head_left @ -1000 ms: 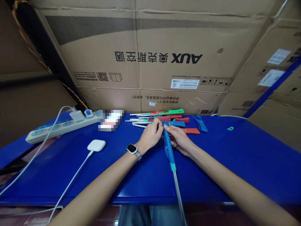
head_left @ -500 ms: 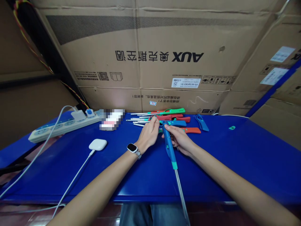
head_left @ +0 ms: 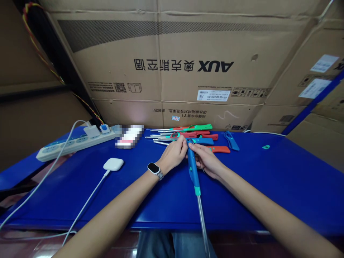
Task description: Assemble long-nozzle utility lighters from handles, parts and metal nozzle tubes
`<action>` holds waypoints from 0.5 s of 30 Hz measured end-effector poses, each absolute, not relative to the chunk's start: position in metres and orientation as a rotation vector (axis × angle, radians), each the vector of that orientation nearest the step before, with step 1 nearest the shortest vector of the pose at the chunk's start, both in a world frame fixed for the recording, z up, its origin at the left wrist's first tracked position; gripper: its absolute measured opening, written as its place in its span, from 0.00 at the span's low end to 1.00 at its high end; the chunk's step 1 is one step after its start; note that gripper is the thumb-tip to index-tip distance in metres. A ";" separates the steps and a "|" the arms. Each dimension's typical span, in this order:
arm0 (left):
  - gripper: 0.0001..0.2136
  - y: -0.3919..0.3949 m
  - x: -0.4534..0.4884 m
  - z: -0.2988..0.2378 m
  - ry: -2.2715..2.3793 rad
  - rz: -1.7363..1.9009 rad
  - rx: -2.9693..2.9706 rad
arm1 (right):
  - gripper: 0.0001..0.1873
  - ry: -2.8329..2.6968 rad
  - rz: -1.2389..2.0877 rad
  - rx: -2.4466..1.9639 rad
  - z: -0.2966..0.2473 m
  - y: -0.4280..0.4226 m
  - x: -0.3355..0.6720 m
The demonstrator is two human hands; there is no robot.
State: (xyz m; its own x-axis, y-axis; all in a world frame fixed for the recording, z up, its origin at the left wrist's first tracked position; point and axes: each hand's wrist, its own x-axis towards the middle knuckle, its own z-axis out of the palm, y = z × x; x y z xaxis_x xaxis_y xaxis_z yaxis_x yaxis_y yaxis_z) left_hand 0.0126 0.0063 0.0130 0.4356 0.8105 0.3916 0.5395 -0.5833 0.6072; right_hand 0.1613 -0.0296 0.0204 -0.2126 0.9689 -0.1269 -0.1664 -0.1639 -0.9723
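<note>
The blue lighter (head_left: 194,177) was grasped at its handle's far end by the right hand (head_left: 209,159), most of its body reaching back from those fingers toward the person. The left hand (head_left: 174,153), fingers bunched, was close beside that same end; whether it gripped anything could not be told. The long axis ran front to back, slanting slightly right, with the metal rod (head_left: 202,218) pointing past the near edge of the blue table (head_left: 255,200).
</note>
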 end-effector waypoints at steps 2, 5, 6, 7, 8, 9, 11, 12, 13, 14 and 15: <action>0.11 0.009 0.010 0.015 1.184 1.017 2.252 | 0.24 -1.123 1.536 -1.089 0.021 -0.029 0.162; 0.15 0.017 -0.005 0.023 1.228 1.061 2.240 | 0.24 -1.061 1.513 -1.102 0.023 -0.026 0.168; 0.15 0.020 -0.013 0.026 1.221 1.045 2.244 | 0.24 -1.035 1.508 -1.098 0.023 -0.024 0.171; 0.15 0.023 -0.022 0.028 1.217 1.024 2.264 | 0.23 -1.007 1.509 -1.092 0.023 -0.022 0.175; 0.15 0.026 -0.031 0.029 1.219 0.988 2.292 | 0.22 -0.980 1.517 -1.087 0.024 -0.020 0.178; 0.14 0.029 -0.040 0.029 1.214 0.938 2.329 | 0.21 -0.952 1.531 -1.083 0.024 -0.018 0.181; 0.12 0.033 -0.053 0.024 1.164 0.807 2.365 | 0.20 -0.900 1.557 -1.082 0.024 -0.014 0.186; 0.11 0.033 -0.057 0.021 1.137 0.747 2.367 | 0.20 -0.880 1.563 -1.081 0.024 -0.013 0.188; 0.11 0.033 -0.059 0.017 1.116 0.708 2.374 | 0.19 -0.867 1.564 -1.079 0.024 -0.013 0.189; 0.10 0.033 -0.059 0.013 1.099 0.683 2.384 | 0.18 -0.862 1.563 -1.076 0.024 -0.012 0.189; 0.10 0.032 -0.058 0.010 1.089 0.674 2.397 | 0.18 -0.861 1.564 -1.073 0.025 -0.012 0.189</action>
